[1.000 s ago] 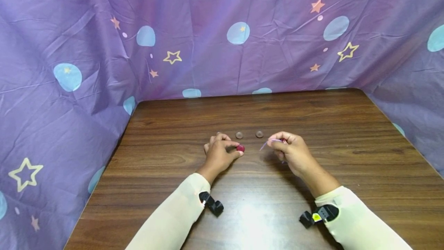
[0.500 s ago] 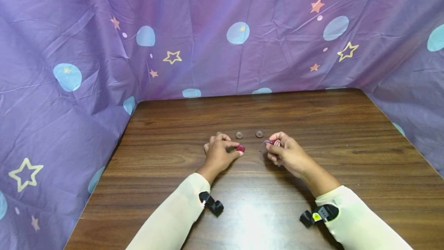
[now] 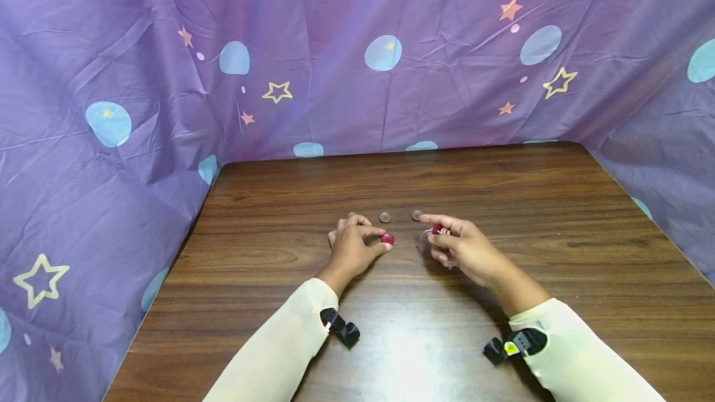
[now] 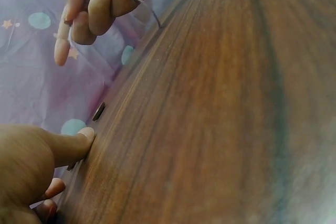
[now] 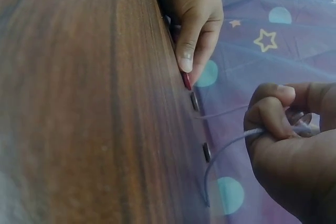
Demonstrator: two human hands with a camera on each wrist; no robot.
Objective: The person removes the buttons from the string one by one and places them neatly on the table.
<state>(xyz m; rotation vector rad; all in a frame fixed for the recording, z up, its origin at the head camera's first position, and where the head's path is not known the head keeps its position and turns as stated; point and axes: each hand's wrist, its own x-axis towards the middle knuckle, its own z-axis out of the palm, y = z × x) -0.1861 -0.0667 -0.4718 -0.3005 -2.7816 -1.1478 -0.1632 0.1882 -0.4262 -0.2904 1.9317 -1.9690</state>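
Note:
In the head view my left hand (image 3: 352,247) rests on the table, its thumb and index finger pinching a red button (image 3: 388,239); the right wrist view also shows this red button (image 5: 187,80). My right hand (image 3: 463,247) is held just above the table, gripping a thin pale purple string (image 5: 226,141) and another red button (image 3: 437,228). Its index finger stretches towards a brown button (image 3: 416,216), and I cannot tell whether they touch. A second brown button (image 3: 385,218) lies between the hands. Whatever else my right fingers enclose is hidden.
The wooden table (image 3: 279,203) has a dark grain and a glare spot near the front. Behind my left fingers the edge of another small brown disc (image 3: 352,214) barely shows. A purple curtain (image 3: 335,104) with stars and dots stands around the table's back and sides.
My right hand has shifted slightly left, and its index finger has straightened from the pinch towards the right brown button. More of its red button shows. My left hand has stayed still.

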